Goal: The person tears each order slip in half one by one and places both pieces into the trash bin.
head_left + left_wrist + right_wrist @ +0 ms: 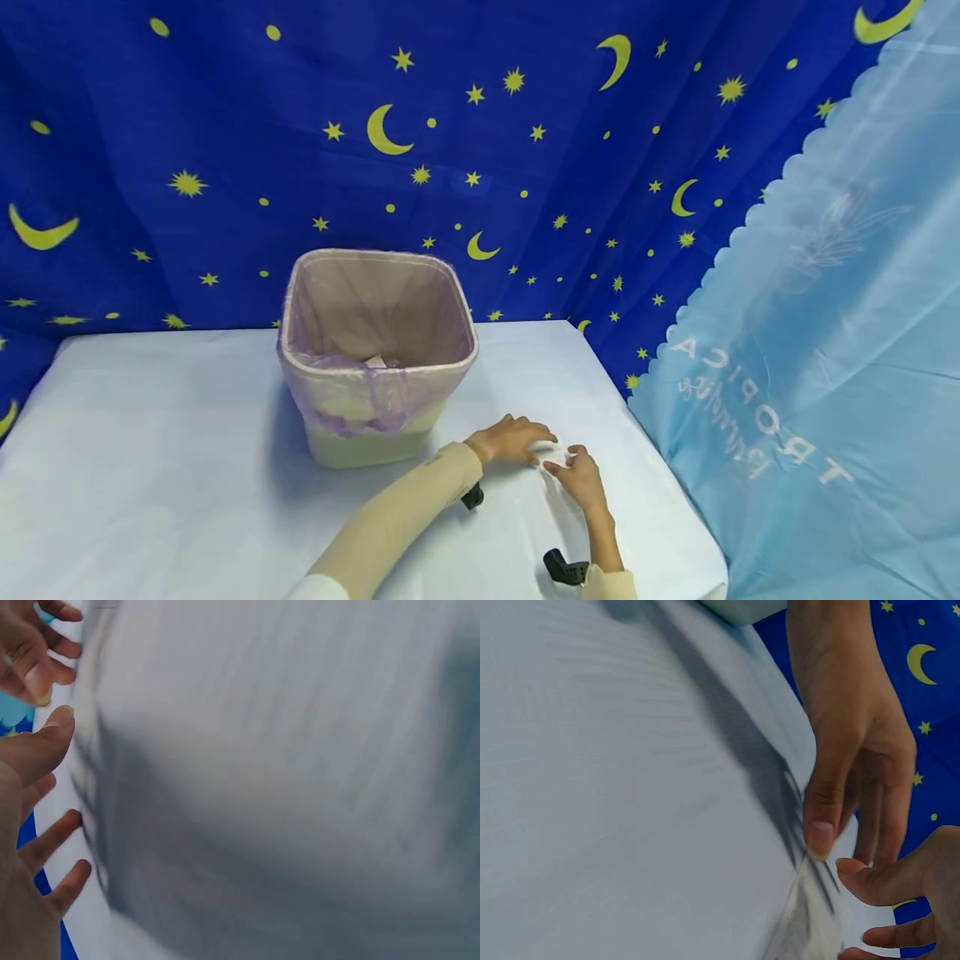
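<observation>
A thin, white, textured sheet like a tissue (pixel 804 922) lies on the white cloth between the two hands. It is small and pale in the head view. My left hand (pixel 510 440) reaches over it from the left, fingers spread, with the thumb (pixel 821 838) right at the sheet's tip. From the near right comes my right hand (pixel 583 482), its thumb apart from its fingers and close to the left thumb. In the left wrist view the right hand (pixel 26 656) appears above the left thumb (pixel 56 724). Fingertips of both hands are beside the sheet's edges.
A cream bin (pixel 363 450) lined with a translucent purple bag stands left of the hands, with a few small pieces inside. White cloth covers the table (pixel 165 467). A blue star-and-moon curtain (pixel 247 167) hangs behind, and a light-blue curtain (pixel 847 375) hangs at right.
</observation>
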`<state>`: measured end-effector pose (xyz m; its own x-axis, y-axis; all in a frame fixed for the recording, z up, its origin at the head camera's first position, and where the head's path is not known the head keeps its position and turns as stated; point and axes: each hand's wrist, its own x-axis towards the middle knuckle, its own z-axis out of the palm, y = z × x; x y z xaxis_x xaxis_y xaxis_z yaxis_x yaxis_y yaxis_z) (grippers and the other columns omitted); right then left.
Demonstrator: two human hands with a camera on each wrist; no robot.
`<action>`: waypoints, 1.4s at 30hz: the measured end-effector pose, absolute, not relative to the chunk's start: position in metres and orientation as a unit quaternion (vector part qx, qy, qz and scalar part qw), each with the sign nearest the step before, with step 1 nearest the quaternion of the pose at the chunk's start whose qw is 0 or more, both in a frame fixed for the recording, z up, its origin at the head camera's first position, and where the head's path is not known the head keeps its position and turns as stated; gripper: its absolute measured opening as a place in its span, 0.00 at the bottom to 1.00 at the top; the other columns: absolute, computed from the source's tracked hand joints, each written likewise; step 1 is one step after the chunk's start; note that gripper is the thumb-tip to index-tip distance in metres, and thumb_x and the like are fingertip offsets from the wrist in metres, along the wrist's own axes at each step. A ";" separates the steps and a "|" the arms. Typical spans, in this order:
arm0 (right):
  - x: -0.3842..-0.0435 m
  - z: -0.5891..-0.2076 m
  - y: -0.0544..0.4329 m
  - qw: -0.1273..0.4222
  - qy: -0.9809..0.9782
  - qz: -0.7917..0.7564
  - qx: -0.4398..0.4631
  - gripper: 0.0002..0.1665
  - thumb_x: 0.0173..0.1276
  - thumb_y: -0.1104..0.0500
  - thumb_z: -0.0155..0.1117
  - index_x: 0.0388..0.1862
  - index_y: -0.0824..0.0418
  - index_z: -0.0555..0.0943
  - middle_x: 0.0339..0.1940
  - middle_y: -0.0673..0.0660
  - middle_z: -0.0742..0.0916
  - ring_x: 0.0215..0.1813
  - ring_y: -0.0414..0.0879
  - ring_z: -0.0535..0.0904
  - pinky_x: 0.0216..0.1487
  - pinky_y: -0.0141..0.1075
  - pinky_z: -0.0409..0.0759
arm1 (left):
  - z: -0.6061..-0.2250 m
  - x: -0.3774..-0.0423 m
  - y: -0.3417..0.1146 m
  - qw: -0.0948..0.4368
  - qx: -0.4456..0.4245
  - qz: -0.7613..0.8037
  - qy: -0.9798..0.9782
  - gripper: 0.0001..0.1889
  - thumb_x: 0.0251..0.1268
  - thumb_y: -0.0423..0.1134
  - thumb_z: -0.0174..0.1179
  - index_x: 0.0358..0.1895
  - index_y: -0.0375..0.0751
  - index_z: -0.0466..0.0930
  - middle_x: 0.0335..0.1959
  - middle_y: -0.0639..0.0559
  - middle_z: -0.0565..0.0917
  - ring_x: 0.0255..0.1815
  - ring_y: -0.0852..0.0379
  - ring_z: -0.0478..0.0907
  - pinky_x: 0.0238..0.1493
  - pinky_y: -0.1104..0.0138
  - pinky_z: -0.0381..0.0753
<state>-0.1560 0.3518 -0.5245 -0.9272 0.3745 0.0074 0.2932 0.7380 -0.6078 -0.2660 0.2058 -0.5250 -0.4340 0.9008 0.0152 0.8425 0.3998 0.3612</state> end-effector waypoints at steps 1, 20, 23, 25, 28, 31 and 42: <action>-0.156 -0.527 0.350 0.068 -0.932 0.308 -0.179 0.36 0.59 0.56 0.72 0.54 0.82 0.70 0.43 0.76 0.82 0.45 0.67 0.80 0.45 0.54 0.79 | -0.527 -0.265 0.207 0.087 0.527 0.152 0.831 0.27 0.66 0.50 0.62 0.69 0.61 0.70 0.71 0.62 0.69 0.68 0.58 0.68 0.68 0.52 0.64; -0.151 -0.540 0.349 0.116 -0.933 0.254 -0.228 0.33 0.53 0.62 0.75 0.52 0.78 0.72 0.50 0.81 0.73 0.54 0.74 0.69 0.51 0.63 0.71 | -0.528 -0.261 0.220 0.056 0.539 0.083 0.836 0.27 0.59 0.55 0.63 0.64 0.70 0.73 0.68 0.70 0.71 0.59 0.64 0.67 0.57 0.66 0.65; -0.151 -0.541 0.353 0.115 -0.928 0.243 -0.258 0.34 0.54 0.59 0.75 0.53 0.77 0.72 0.52 0.81 0.72 0.56 0.74 0.67 0.52 0.62 0.70 | -0.528 -0.262 0.221 0.044 0.542 0.079 0.836 0.27 0.59 0.56 0.62 0.64 0.71 0.73 0.65 0.70 0.72 0.56 0.64 0.67 0.56 0.67 0.65; -0.151 -0.540 0.357 0.113 -0.926 0.243 -0.267 0.36 0.53 0.57 0.75 0.53 0.78 0.71 0.52 0.80 0.72 0.56 0.74 0.67 0.52 0.62 0.70 | -0.528 -0.263 0.223 0.035 0.542 0.077 0.836 0.26 0.60 0.56 0.61 0.64 0.71 0.73 0.63 0.70 0.74 0.53 0.65 0.67 0.55 0.67 0.64; -0.151 -0.538 0.364 0.100 -0.924 0.247 -0.273 0.37 0.53 0.55 0.76 0.53 0.77 0.71 0.51 0.79 0.73 0.56 0.73 0.67 0.52 0.61 0.71 | -0.529 -0.263 0.227 0.021 0.542 0.076 0.837 0.26 0.60 0.57 0.61 0.64 0.71 0.73 0.57 0.68 0.76 0.48 0.66 0.67 0.51 0.68 0.63; -0.149 -0.535 0.371 0.090 -0.924 0.253 -0.271 0.35 0.53 0.55 0.76 0.51 0.76 0.72 0.49 0.78 0.74 0.54 0.72 0.70 0.50 0.61 0.72 | -0.530 -0.262 0.231 -0.001 0.543 0.063 0.837 0.26 0.61 0.57 0.60 0.64 0.72 0.73 0.52 0.67 0.77 0.45 0.65 0.67 0.49 0.68 0.63; -0.149 -0.541 0.376 0.085 -0.933 0.251 -0.245 0.31 0.51 0.56 0.79 0.45 0.73 0.76 0.44 0.74 0.77 0.49 0.68 0.73 0.48 0.58 0.72 | -0.537 -0.257 0.230 -0.004 0.534 0.005 0.846 0.27 0.66 0.61 0.51 0.69 0.69 0.67 0.62 0.65 0.68 0.51 0.63 0.64 0.51 0.66 0.62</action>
